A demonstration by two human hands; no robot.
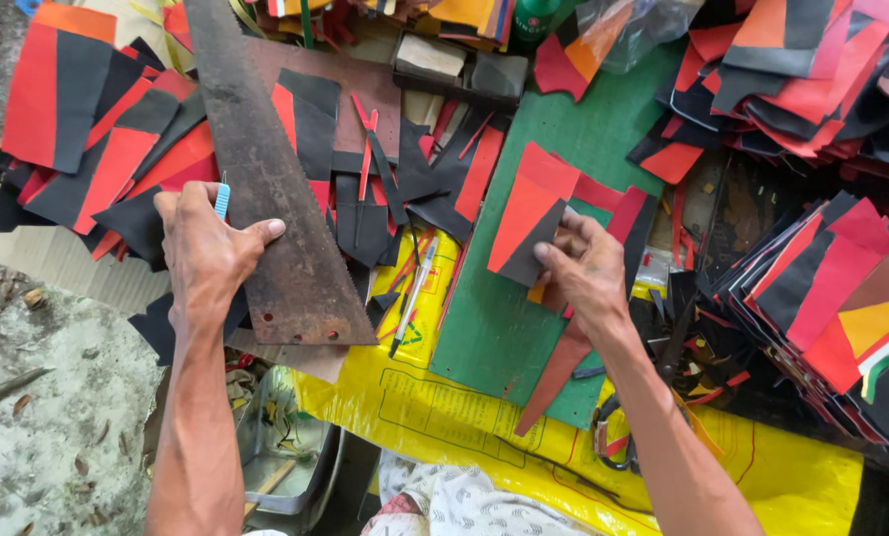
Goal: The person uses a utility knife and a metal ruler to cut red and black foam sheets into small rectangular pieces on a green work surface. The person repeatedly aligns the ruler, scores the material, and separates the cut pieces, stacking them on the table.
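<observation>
My left hand grips the edge of a long rusty metal straightedge that runs from the top of the view toward me. A thin blue-handled blade pokes up between its fingers. My right hand pinches a red-and-black piece of sheet material and holds it over a green cutting board. A brown triangular piece lies under that wrist.
Piles of red, black and orange cut pieces lie at the left, and more stacks fill the right and top right. Thin offcuts litter the middle. A yellow plastic sheet covers the near side. Scissors lie by my right forearm.
</observation>
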